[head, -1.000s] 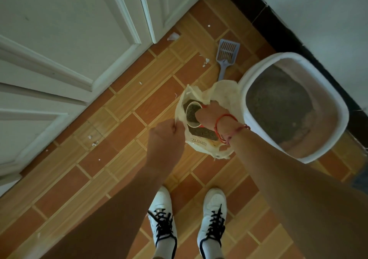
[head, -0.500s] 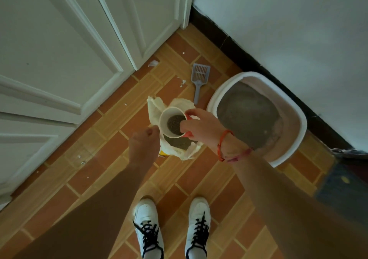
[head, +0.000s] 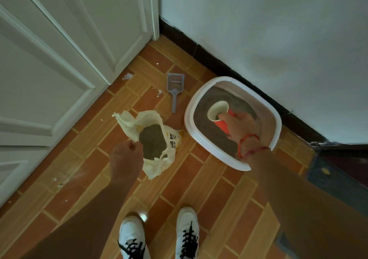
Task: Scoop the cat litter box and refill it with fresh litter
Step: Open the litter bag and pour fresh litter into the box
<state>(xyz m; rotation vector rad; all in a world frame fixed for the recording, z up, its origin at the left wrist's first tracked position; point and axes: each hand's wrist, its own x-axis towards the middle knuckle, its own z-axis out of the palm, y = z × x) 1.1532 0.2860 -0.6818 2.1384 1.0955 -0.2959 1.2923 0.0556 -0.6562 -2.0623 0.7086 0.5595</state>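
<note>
Right hand (head: 238,127) grips red paper cup (head: 220,113), tipped over litter box (head: 235,163) by the wall, apparently emptied. Left hand (head: 125,159) pinches litter bag (head: 153,137) rim, holding its mouth open for the next dip. Scoop (head: 174,87) lies unused beside box.

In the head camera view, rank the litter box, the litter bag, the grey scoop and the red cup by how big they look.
1. Litter box, clearly largest.
2. Litter bag.
3. Grey scoop and red cup: too close to rank. The scoop is longer and thinner, and the cup is held higher, nearer the camera, partly hidden by the right hand.
</note>
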